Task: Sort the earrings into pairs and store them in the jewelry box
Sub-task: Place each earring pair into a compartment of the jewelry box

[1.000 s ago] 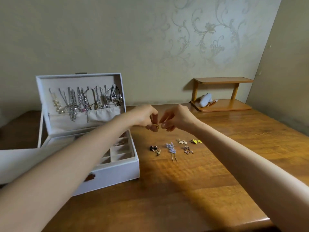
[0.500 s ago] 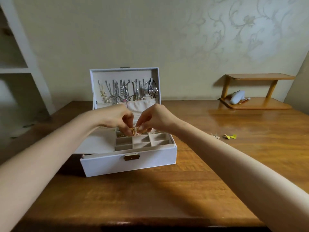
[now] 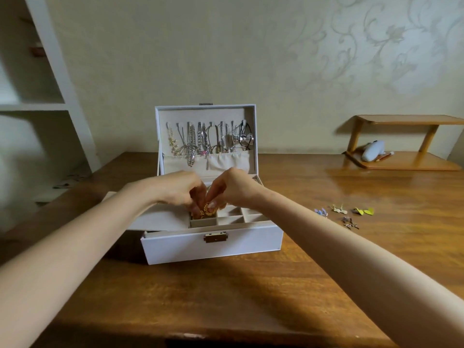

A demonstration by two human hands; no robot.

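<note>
Both hands over the jewelry box [image 3: 213, 247], mid-bench, lid [image 3: 206, 113] stood up at the far side. My left hand [image 3: 179, 190] & right hand [image 3: 234, 188] meet knuckle to knuckle. Fingers [image 3: 214, 204] of each are curled in & pinched on the gold earrings [image 3: 206, 211], one piece per hand as far as I can tell, the 2 touching. Held together bc they're a matched pair & should go down as one, not get split across cells. They hang just above the left end of the divider grid [image 3: 236, 217], nr the front wall; can't tell which row, fingers cover it. Not let go yet, I'd say: step in hand = dropping this pair in.

Box faces me, clasp [image 3: 216, 237] on the near side, so I reach in from the front w/out brushing the necklaces [image 3: 208, 141] hung in the lid. A flat beige panel [image 3: 160, 217] sticks out past the box's left wall.

Other earrings lie on the bench [image 3: 226, 297], right of the box & well apart from it: lilac ones [image 3: 321, 212] partly behind my right forearm, pale gold ones [image 3: 339, 209], yellow ones [image 3: 364, 211], small dark ones [image 3: 350, 222] nearest. Laid in little groups, prob so pairs read at a glance. Several to go, so early-ish.

Far right: small wooden shelf [image 3: 406, 162] w/ a white thing [image 3: 373, 149] on it.
</note>
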